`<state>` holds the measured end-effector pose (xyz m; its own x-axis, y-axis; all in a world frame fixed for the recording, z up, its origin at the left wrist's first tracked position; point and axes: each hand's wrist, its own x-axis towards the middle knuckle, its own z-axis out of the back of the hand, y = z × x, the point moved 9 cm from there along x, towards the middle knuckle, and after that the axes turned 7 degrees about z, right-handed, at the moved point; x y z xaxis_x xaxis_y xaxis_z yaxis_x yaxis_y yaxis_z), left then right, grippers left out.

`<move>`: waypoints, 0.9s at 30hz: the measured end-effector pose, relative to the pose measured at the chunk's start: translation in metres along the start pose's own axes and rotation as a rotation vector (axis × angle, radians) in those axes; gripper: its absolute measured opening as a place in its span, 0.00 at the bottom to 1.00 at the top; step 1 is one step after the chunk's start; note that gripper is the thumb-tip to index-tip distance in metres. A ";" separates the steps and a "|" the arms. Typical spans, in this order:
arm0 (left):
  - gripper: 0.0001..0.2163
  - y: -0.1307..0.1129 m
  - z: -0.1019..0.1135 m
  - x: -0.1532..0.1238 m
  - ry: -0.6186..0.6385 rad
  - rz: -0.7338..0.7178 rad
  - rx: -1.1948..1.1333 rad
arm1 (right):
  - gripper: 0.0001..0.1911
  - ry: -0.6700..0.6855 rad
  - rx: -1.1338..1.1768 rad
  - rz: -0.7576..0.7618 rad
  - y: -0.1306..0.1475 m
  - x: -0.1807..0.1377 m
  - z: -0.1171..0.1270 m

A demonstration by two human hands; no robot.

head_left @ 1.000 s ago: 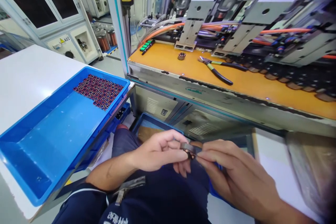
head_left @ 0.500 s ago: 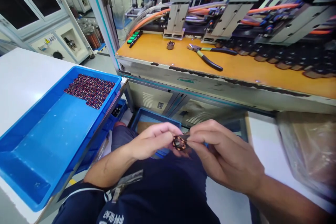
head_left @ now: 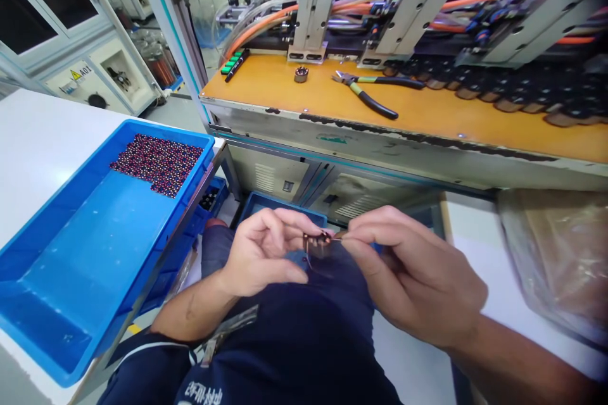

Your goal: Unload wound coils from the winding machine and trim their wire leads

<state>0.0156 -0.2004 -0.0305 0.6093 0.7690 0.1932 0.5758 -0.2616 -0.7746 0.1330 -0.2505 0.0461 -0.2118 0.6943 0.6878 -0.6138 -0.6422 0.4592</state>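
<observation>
A small motor stator (head_left: 319,242) with copper windings hangs between my hands above my lap, now seen from its side. The curled fingers of my left hand (head_left: 268,247) rest against its far side and top, while the left thumb stands apart below. From the stator's left end a thin loose wire (head_left: 308,259) dangles. My right hand (head_left: 403,272) pinches a thin wire lead at the stator's right edge between thumb and forefinger. Its other fingers are folded behind and partly hidden.
On the orange bench lie cutting pliers (head_left: 365,92), another stator (head_left: 301,74) and a black marker (head_left: 236,66). Dark cylindrical parts (head_left: 517,92) line the right. Left, a blue tray (head_left: 95,234) holds many stators. A plastic-wrapped package (head_left: 560,253) sits at right.
The stator has turned from showing its ring face to showing its side. My left thumb has come off it and moved down. The right hand still pinches at its right edge.
</observation>
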 end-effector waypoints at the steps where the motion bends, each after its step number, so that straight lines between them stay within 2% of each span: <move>1: 0.19 0.002 0.002 0.000 -0.018 0.023 -0.030 | 0.07 0.010 0.018 0.021 0.002 0.001 0.000; 4: 0.19 0.018 0.007 0.003 -0.067 0.203 -0.064 | 0.08 0.046 0.063 0.109 0.007 0.002 0.000; 7: 0.23 0.042 -0.006 0.001 0.077 0.488 -0.043 | 0.07 0.084 0.074 0.151 0.009 0.001 0.000; 9: 0.21 0.048 -0.014 -0.002 0.169 0.565 -0.020 | 0.07 0.098 0.065 0.143 0.009 0.000 0.000; 10: 0.19 0.047 -0.014 -0.002 0.176 0.553 0.000 | 0.07 0.093 0.060 0.139 0.008 -0.001 0.001; 13: 0.12 0.037 -0.008 0.001 0.094 0.427 0.078 | 0.07 0.044 0.027 0.112 0.006 -0.002 0.005; 22: 0.14 0.001 -0.003 0.005 -0.072 -0.031 0.222 | 0.07 -0.075 0.021 0.015 0.001 -0.005 0.004; 27: 0.13 -0.008 0.000 0.004 -0.116 -0.124 0.277 | 0.08 -0.152 0.128 -0.120 -0.005 -0.011 0.002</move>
<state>0.0136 -0.1958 -0.0236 0.4682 0.8508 0.2383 0.4616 -0.0055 -0.8871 0.1402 -0.2555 0.0373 -0.0202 0.7173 0.6965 -0.5243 -0.6007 0.6035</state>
